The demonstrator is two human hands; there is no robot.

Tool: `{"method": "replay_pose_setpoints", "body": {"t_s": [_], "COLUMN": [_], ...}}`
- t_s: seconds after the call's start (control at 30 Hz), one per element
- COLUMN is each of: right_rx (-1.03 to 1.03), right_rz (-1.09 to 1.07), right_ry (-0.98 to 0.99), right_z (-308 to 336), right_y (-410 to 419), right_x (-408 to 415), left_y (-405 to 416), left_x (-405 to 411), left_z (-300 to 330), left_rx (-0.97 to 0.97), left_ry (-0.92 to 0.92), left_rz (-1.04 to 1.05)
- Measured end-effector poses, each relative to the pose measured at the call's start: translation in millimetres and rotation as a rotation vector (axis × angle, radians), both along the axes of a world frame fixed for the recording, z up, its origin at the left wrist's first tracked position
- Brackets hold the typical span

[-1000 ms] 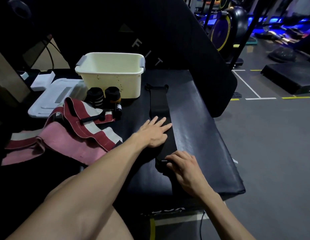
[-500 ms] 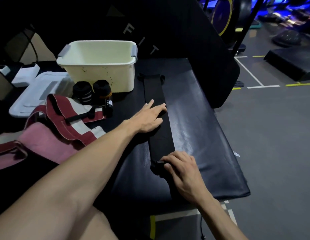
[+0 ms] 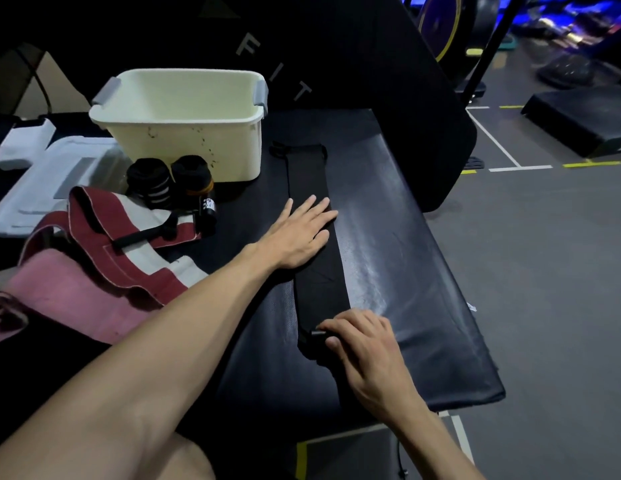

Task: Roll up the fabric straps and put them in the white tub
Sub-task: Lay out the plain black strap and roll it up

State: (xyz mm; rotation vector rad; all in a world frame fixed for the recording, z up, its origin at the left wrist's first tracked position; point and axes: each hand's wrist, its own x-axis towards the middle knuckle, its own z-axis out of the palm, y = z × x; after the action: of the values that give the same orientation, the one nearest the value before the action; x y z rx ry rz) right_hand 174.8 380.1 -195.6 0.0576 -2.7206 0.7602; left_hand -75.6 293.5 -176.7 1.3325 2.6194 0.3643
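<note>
A long black fabric strap lies stretched out flat along the black padded bench, running from near me to beside the white tub. My left hand presses flat on the strap's middle with straight fingers. My right hand pinches the strap's near end, fingers curled over it. Two rolled black straps stand in front of the tub. The tub looks empty.
A maroon, white and pink strap lies bunched at the left with a black strap end on it. A white lid lies behind it. An upright black pad rises at the back. Grey floor lies to the right.
My left hand has slid farther up the black strap toward the tub. My right hand stays on the near end. The camera has tilted slightly.
</note>
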Motion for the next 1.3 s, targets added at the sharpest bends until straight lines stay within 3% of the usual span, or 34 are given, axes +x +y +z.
{"method": "replay_pose_setpoints", "body": {"t_s": [0.1, 0.23, 0.3, 0.4, 0.57, 0.63, 0.83, 1.13, 1.3], "right_rx": [-0.033, -0.064, -0.067, -0.073, -0.118, -0.131, -0.129, 0.117, 0.115], "right_rz": [0.002, 0.018, 0.040, 0.064, 0.073, 0.107, 0.062, -0.216, -0.343], "right_ry": [-0.002, -0.059, -0.111, -0.142, -0.174, -0.207, -0.241, -0.139, -0.153], "right_z": [1, 8, 12, 18, 25, 28, 31, 21, 21], "right_y": [-1, -1, 1, 1, -3, -7, -18, -44, -52], "right_x": [1, 1, 0, -1, -2, 4, 19, 22, 15], "left_y": [-2, -2, -4, -14, -36, -40, -42, -42, -42], "left_x": [-1, 9, 15, 26, 50, 59, 75, 72, 70], "left_z": [-3, 0, 4, 14, 23, 20, 13, 13, 14], "left_rx": [0.107, 0.268, 0.262, 0.187, -0.243, -0.331, -0.280, -0.239, -0.219], "left_ry": [0.019, 0.284, 0.269, 0.205, 0.105, 0.084, 0.024, 0.033, 0.010], "left_rz": [0.050, 0.148, 0.166, 0.149, 0.001, -0.021, 0.015, 0.019, 0.027]}}
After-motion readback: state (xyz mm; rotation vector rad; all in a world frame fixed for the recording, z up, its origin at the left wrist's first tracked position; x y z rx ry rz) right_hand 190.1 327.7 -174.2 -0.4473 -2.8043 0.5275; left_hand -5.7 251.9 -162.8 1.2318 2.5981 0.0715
